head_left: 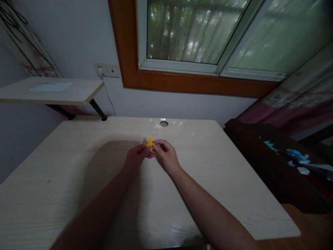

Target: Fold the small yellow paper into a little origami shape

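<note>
Pinching yellow folded paper: left hand, right hand.

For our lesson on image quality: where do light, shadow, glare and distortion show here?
Head view: dim daylight from the window; a soft shadow on the table left of the yellow paper; glare by the cable hole; dark, stretched corners.

Single head view, above the table's near edge, looking forward and down across the table, close over it, window beyond
</note>
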`<state>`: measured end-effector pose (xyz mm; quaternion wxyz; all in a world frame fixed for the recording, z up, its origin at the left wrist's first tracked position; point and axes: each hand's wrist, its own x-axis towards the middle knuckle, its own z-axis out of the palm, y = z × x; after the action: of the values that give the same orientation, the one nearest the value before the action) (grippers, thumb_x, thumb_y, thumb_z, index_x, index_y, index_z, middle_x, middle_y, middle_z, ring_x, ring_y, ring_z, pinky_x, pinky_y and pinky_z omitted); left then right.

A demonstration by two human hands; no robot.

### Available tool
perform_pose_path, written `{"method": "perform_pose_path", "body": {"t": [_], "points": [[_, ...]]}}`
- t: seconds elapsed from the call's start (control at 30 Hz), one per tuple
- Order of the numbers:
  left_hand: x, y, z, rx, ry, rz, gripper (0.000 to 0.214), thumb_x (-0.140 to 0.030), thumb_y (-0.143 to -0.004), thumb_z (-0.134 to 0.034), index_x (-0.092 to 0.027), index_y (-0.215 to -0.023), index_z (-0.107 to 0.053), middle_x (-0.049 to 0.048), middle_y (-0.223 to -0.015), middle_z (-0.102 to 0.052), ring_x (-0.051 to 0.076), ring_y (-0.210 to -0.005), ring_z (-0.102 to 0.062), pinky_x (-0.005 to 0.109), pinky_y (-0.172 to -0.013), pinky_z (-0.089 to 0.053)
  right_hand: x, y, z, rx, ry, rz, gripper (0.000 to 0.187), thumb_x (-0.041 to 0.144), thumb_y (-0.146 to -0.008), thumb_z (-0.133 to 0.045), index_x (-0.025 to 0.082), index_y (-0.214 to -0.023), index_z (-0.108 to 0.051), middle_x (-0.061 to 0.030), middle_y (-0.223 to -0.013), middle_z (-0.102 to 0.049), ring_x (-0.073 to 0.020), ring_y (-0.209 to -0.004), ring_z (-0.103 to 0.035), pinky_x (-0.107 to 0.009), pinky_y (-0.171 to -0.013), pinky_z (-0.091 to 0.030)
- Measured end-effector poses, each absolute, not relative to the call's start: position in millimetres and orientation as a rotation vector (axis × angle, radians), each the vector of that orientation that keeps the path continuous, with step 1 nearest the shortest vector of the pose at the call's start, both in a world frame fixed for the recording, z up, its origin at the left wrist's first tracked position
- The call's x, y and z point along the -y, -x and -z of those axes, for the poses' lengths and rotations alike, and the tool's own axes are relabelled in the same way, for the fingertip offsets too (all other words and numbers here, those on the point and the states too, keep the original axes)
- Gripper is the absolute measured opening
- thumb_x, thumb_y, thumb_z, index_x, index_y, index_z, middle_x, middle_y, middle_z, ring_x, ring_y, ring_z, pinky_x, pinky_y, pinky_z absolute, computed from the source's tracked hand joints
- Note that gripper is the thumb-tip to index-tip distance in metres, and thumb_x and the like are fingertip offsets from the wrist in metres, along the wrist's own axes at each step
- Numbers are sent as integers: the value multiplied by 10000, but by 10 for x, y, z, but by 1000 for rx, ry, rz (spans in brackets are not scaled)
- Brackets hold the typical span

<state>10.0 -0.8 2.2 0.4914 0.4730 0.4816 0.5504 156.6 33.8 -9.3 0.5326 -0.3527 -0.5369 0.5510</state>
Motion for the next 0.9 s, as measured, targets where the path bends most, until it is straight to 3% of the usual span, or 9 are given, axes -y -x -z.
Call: {"method": "perform_pose_path", "body": {"t": [0.9], "points": [[-50, -73, 63, -1130, -1067, -1298, 255, -385, -743, -742, -155, -697, -641, 44, -722, -745, 156, -628, -696, 283, -640, -588, -351, -1560, 76, 1254, 808, -1357, 213, 338, -761, -758, 231, -939, -712, 4, -765, -685, -141, -684, -635, -277, -666, -515]]}}
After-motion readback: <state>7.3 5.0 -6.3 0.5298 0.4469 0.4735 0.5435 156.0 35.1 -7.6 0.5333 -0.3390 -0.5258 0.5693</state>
